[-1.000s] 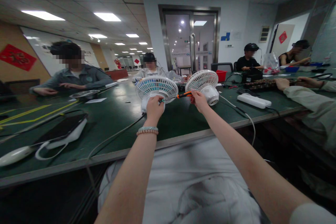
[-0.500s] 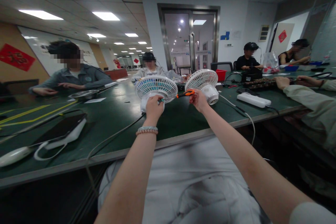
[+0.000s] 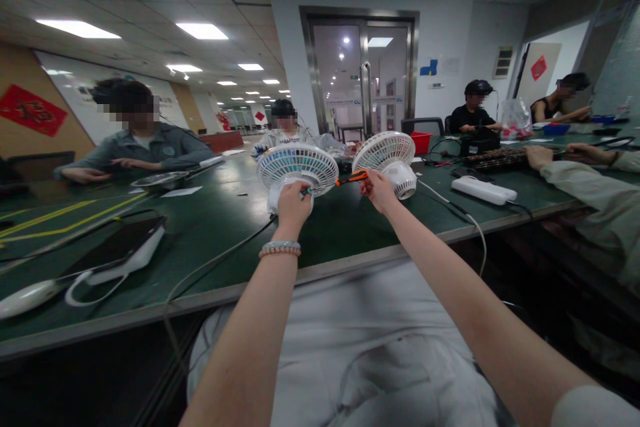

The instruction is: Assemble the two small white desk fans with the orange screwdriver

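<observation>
A white electric fan (image 3: 320, 163) stands on the green table, its slatted cage tilted back. At its rear housing is my left hand (image 3: 293, 203), fingers closed against it; a small teal piece (image 3: 305, 192) shows at the fingertips, too small to name. My right hand (image 3: 379, 191) grips a screwdriver (image 3: 354, 177) by its orange-and-black handle. The screwdriver lies roughly level, and its shaft points left toward the teal piece; whether the tip touches anything I cannot tell. Behind my right hand sits a second white fan (image 3: 385, 150), its motor cover turned toward me.
A white power strip (image 3: 483, 191) lies to the right, near a co-worker's sleeve (image 3: 585, 177). On the left are a black-topped white device (image 3: 117, 243) and a metal dish (image 3: 160, 180). Fan cables (image 3: 220, 257) trail over the table edge. Several people sit around the table.
Almost nothing differs. The screwdriver handle has turned slightly in my right hand; both fans and my left hand stay in place.
</observation>
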`<state>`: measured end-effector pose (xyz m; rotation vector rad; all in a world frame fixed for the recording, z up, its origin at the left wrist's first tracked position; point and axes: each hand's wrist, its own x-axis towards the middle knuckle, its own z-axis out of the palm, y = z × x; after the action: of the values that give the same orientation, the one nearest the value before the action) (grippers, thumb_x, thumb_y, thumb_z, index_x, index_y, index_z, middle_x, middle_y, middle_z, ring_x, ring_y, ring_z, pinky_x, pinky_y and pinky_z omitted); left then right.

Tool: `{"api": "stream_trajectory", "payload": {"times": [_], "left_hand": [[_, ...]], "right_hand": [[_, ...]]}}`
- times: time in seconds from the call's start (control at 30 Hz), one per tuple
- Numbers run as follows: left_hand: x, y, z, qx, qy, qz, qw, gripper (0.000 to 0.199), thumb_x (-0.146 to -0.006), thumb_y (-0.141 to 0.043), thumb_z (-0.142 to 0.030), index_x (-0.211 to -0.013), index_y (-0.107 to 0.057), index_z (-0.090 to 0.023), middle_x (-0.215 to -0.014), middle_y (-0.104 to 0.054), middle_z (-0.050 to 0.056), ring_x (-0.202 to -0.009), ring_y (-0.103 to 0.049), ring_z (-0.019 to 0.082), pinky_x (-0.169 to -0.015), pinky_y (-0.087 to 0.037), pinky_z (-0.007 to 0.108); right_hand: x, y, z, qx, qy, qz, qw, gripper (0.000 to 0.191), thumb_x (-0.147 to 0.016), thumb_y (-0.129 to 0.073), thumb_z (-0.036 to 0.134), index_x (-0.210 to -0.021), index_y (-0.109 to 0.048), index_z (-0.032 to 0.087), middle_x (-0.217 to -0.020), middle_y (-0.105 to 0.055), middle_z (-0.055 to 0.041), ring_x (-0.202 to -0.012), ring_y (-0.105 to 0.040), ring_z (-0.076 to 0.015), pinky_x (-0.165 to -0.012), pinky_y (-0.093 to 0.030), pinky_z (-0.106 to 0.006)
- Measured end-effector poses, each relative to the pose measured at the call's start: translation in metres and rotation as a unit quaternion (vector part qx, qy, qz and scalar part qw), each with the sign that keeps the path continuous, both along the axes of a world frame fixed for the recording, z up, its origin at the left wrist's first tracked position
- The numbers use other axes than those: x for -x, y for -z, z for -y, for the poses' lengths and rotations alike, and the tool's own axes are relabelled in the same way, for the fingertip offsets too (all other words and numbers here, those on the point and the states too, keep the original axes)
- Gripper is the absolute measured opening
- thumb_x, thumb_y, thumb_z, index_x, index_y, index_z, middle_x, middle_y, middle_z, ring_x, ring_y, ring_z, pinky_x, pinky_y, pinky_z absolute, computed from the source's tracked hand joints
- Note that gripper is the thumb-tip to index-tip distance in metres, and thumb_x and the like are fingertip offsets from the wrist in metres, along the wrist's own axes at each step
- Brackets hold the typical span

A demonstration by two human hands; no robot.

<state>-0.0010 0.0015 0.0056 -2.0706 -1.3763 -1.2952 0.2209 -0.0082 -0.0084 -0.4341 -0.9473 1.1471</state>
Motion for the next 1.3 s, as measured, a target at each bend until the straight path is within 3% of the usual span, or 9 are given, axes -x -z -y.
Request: {"api": "stream_trajectory", "payload": {"times": [0.17, 0.37, 0.73, 1.1, 1.3], "left_hand": [[-0.001, 0.0, 0.001, 0.007, -0.005, 0.004, 1.0, 0.019, -0.069, -0.051, -0.015, -0.086, -0.059, -0.019, -0.084, -0.06, 0.005, -0.088, -0.054, 0.02, -0.082, -0.043, 0.032], [-0.001, -0.001, 0.001, 0.014, -0.005, 0.007, 1.0, 0.019, -0.07, -0.051, -0.015, -0.087, -0.059, -0.019, -0.085, -0.06, 0.006, -0.089, -0.054, 0.021, -0.082, -0.043, 0.033], [0.001, 0.0, 0.0, 0.013, -0.006, 0.009, 1.0, 0.019, -0.07, -0.052, -0.015, -0.087, -0.059, -0.019, -0.085, -0.061, 0.006, -0.088, -0.054, 0.021, -0.082, -0.043, 0.033], [0.001, 0.0, 0.0, 0.007, -0.008, -0.003, 1.0, 0.018, -0.07, -0.051, -0.015, -0.085, -0.059, -0.02, -0.083, -0.061, 0.005, -0.089, -0.054, 0.021, -0.081, -0.043, 0.033], [0.0, -0.001, 0.002, 0.02, -0.009, 0.003, 1.0, 0.019, -0.07, -0.05, -0.016, -0.086, -0.058, -0.02, -0.085, -0.061, 0.005, -0.09, -0.053, 0.021, -0.082, -0.042, 0.033]], "right_hand": [[0.001, -0.001, 0.0, 0.01, 0.022, 0.013, 1.0, 0.026, -0.072, -0.059, 0.044, -0.072, -0.053, 0.018, -0.05, -0.056, 0.0045, -0.042, -0.049, -0.0062, -0.041, -0.039, -0.018], [0.0, -0.003, 0.005, -0.017, 0.022, 0.03, 0.999, 0.028, -0.072, -0.059, 0.038, -0.093, -0.057, 0.021, -0.046, -0.051, 0.008, -0.04, -0.047, -0.006, -0.04, -0.037, -0.018], [-0.002, -0.001, 0.004, -0.024, -0.016, 0.033, 0.999, 0.021, -0.07, -0.06, 0.03, -0.088, -0.056, 0.019, -0.053, -0.06, 0.0045, -0.045, -0.052, -0.0075, -0.046, -0.042, -0.02], [0.0, 0.003, -0.007, -0.021, 0.132, 0.084, 0.987, 0.033, -0.061, -0.065, 0.048, -0.067, -0.053, 0.018, -0.047, -0.048, 0.0077, -0.043, -0.043, -0.0054, -0.042, -0.035, -0.019], [0.001, 0.004, -0.007, -0.01, 0.147, 0.116, 0.982, 0.036, -0.064, -0.061, 0.052, -0.064, -0.048, 0.019, -0.046, -0.048, 0.0075, -0.043, -0.044, -0.0067, -0.043, -0.036, -0.02]]}}
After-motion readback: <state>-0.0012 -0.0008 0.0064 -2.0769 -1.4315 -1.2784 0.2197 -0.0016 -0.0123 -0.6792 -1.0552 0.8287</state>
